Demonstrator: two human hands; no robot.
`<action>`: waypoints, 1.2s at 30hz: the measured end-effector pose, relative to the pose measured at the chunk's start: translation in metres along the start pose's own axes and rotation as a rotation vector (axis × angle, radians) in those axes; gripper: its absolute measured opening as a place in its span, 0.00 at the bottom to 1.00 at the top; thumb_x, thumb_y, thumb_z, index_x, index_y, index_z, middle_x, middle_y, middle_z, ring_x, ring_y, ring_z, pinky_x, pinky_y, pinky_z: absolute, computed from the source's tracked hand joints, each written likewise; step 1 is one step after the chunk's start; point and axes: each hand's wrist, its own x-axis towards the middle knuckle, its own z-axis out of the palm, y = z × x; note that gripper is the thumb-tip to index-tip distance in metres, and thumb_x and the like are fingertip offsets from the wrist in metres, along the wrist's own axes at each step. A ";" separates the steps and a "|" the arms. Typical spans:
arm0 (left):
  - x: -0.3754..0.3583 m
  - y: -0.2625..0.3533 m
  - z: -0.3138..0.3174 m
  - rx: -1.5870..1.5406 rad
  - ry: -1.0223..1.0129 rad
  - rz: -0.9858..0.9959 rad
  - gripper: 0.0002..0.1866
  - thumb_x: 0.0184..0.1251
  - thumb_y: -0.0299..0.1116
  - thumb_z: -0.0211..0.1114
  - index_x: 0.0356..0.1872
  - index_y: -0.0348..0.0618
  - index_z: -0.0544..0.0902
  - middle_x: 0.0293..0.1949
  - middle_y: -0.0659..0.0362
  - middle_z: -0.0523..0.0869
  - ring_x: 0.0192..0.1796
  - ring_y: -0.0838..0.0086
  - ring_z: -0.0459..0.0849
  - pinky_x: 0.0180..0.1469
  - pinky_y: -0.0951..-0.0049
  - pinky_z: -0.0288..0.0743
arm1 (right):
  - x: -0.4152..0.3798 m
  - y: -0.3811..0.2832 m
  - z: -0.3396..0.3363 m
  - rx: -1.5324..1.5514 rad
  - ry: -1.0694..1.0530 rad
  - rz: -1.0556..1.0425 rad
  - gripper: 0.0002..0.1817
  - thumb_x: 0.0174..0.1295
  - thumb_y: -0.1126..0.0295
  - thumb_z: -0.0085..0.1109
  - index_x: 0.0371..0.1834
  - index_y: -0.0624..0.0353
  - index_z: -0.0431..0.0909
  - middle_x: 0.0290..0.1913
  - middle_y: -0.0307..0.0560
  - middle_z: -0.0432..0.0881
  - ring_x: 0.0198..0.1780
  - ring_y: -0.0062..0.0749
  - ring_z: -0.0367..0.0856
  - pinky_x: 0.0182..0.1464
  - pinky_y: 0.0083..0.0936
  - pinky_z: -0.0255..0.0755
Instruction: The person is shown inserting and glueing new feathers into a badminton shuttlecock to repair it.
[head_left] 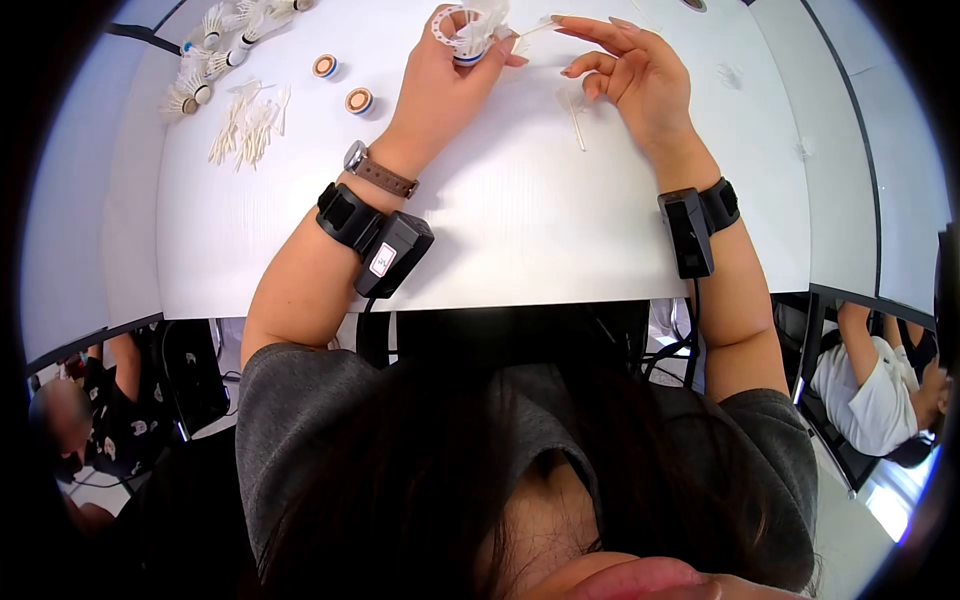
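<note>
My left hand (450,75) is closed around a partly stripped shuttlecock (466,50), whose white holed rim and blue band show between the fingers. A thin white feather stem (533,29) sticks out from beside the left fingertips toward my right hand. My right hand (645,85) is open, its fingers apart and the index fingertip at the stem's outer end. Below the right fingers, another loose stem (578,128) with a wisp of feather lies on the white table (560,230).
Several whole shuttlecocks (212,62) lie at the far left. Near them is a pile of stripped white stems (248,128). Two cork bases, one farther (325,66) and one nearer (360,101), stand left of my left hand. Feather scraps (729,76) lie at right. Other people sit beyond side panels.
</note>
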 end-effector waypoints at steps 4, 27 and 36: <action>-0.001 0.003 0.002 0.011 -0.011 -0.005 0.15 0.75 0.35 0.66 0.53 0.38 0.75 0.45 0.56 0.88 0.49 0.74 0.90 0.48 0.81 0.79 | 0.000 0.003 -0.003 0.032 0.065 -0.037 0.26 0.75 0.55 0.42 0.57 0.65 0.82 0.56 0.54 0.85 0.36 0.29 0.84 0.34 0.18 0.74; 0.001 0.002 0.000 0.089 -0.020 -0.028 0.16 0.75 0.31 0.64 0.57 0.35 0.73 0.51 0.52 0.86 0.51 0.69 0.90 0.54 0.75 0.83 | 0.004 0.012 0.004 -0.403 0.098 -0.319 0.12 0.68 0.64 0.61 0.48 0.57 0.89 0.50 0.40 0.87 0.43 0.20 0.80 0.44 0.18 0.73; 0.000 0.012 0.005 -0.094 -0.083 -0.038 0.15 0.76 0.27 0.61 0.59 0.35 0.73 0.55 0.53 0.84 0.51 0.69 0.90 0.55 0.72 0.86 | -0.002 0.005 0.006 -0.325 -0.162 -0.148 0.15 0.68 0.63 0.58 0.49 0.57 0.89 0.49 0.40 0.88 0.38 0.18 0.80 0.34 0.12 0.67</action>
